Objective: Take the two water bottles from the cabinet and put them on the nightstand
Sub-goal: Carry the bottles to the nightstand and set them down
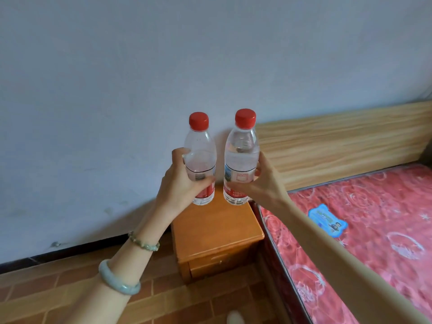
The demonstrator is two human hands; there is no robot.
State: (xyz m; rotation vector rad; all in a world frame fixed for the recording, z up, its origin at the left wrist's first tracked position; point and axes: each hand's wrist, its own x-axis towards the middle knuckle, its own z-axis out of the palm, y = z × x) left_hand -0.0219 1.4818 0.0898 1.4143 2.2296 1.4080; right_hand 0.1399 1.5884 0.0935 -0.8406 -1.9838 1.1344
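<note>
A pale blue wall (117, 90) fills most of my view, with a brick-pattern floor (46, 295) below, a bed (374, 230) with a red patterned mattress on the right, and a wooden headboard (339, 141) behind it. Wedged between wall and bed is the orange wooden nightstand (217, 232), its top bare. I have a bottle in each hand, both upright, red caps up, side by side but apart. My left hand (184, 183) is wrapped around the left bottle (201, 160); my right hand (259, 181) grips the right bottle (240, 157). Both bases seem to hang just over the nightstand's back edge near the wall. I judge the move is straight down, long axes kept vertical; neither hand looks closer.
</note>
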